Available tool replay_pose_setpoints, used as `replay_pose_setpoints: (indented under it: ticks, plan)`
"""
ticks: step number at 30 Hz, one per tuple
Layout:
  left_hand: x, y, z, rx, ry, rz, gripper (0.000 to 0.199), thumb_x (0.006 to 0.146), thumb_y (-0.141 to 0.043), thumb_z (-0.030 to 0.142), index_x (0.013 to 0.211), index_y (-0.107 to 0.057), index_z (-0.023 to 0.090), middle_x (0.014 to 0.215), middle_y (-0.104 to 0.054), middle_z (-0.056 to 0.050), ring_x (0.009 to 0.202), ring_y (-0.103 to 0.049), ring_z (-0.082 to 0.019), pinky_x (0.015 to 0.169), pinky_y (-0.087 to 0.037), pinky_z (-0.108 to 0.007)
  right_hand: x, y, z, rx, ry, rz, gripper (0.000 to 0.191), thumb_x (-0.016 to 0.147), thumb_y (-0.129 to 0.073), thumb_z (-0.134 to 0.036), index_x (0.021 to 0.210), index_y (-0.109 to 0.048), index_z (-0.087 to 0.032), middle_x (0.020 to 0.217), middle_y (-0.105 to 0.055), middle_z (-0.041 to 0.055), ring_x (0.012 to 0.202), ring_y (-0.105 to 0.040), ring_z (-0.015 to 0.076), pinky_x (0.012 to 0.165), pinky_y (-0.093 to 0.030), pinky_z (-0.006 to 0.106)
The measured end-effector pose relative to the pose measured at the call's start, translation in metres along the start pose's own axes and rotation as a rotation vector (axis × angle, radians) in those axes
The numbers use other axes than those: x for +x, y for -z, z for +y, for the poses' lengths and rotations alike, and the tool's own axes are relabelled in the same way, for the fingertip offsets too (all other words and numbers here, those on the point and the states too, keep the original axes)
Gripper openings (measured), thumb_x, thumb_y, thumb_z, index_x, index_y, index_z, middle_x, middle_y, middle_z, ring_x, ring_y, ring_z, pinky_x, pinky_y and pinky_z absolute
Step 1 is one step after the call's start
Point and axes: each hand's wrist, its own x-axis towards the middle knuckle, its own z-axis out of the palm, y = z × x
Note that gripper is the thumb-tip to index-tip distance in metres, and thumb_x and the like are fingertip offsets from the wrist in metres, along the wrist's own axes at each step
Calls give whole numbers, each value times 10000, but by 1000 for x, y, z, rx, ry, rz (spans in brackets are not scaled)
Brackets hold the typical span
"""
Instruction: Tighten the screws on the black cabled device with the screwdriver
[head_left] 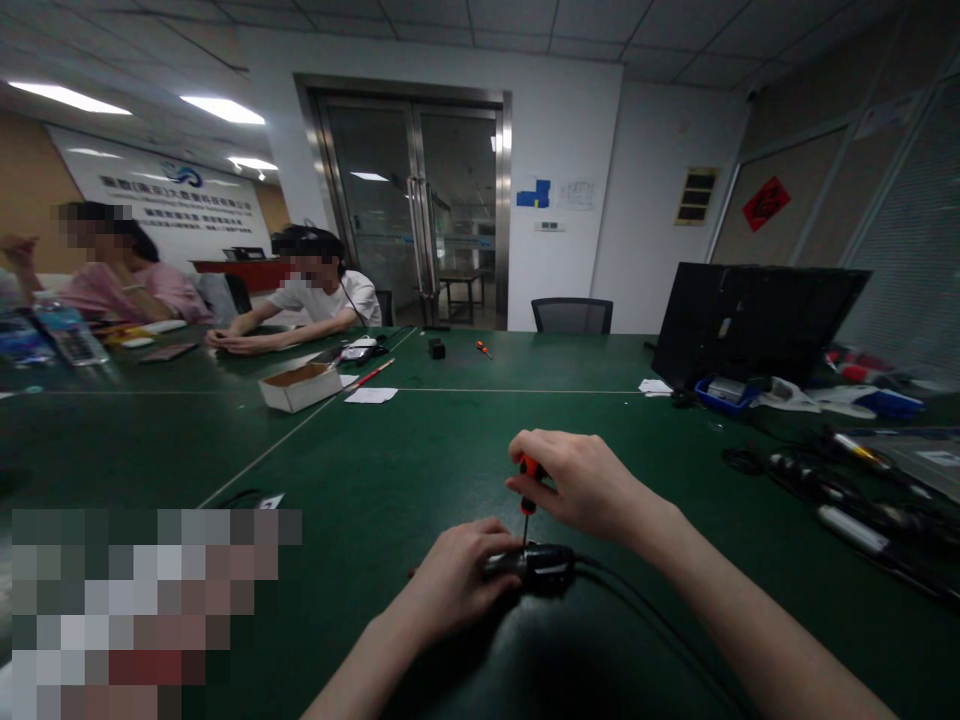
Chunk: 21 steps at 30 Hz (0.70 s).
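Nearest the camera, 1 black cable (634, 592) runs from the dark device (551, 568) on the green table (420, 450). With my left hand (461, 575) wrapped over the device's grey end, my right hand (581, 475) pinches the upright orange-black screwdriver (529, 490). I'd keep its shaft square and press steadily.

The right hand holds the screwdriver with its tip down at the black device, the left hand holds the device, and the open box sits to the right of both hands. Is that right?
Not quite: the head view shows the open box to the left of both hands. The right hand does hold the screwdriver tip down at the black device, which the left hand holds.
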Motion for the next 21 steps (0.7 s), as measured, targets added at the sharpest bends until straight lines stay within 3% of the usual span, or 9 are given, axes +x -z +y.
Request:
replay_pose_setpoints:
  ticks: [5, 13, 16, 19, 21]
  plan:
    - [0, 0, 1, 9, 10, 6, 274, 863, -639, 197, 1115, -736, 245, 1165, -673, -49, 1026, -637, -235, 871, -479, -296, -3, 5, 1, 204, -36, -56, 280, 873, -668, -205, 1075, -477, -225, 875, -671, -3, 696, -577, 137, 614, -353, 246]
    - [0, 0, 0, -9, -2, 5, 303, 857, -634, 197, 1139, -734, 248, 1173, -680, -52, 1034, -634, -234, 868, -476, -292, -2, 8, 5, 505, -32, -144, 230, 853, -538, -79, 1029, -477, -214, 882, -640, 9, 771, -597, 148, 712, -439, 281]
    - [0, 0, -1, -11, -4, 10, 303, 860, -637, 201, 1144, -732, 248, 1153, -685, -48, 1009, -640, -227, 865, -475, -291, 2, -2, 6, 718, -31, -129, 139, 876, -599, -186, 925, -472, -209, 829, -612, -2, 718, -590, 137, 675, -456, 268]
    - [0, -1, 0, -7, -2, 19, 300, 860, -642, 200, 1141, -734, 248, 1150, -685, -48, 999, -642, -227, 864, -475, -295, 7, -16, 5, 915, -51, -110, 299, 921, -600, -458, 827, -453, -214, 733, -568, -16, 621, -560, 130, 591, -448, 255]
    - [0, -1, 0, -7, -6, 20, 302, 863, -640, 202, 1145, -734, 253, 1161, -682, -49, 1002, -641, -229, 855, -477, -293, 9, -22, 3, 969, -52, -98, 361, 966, -496, -539, 815, -458, -213, 719, -561, -10, 599, -539, 129, 575, -444, 256]
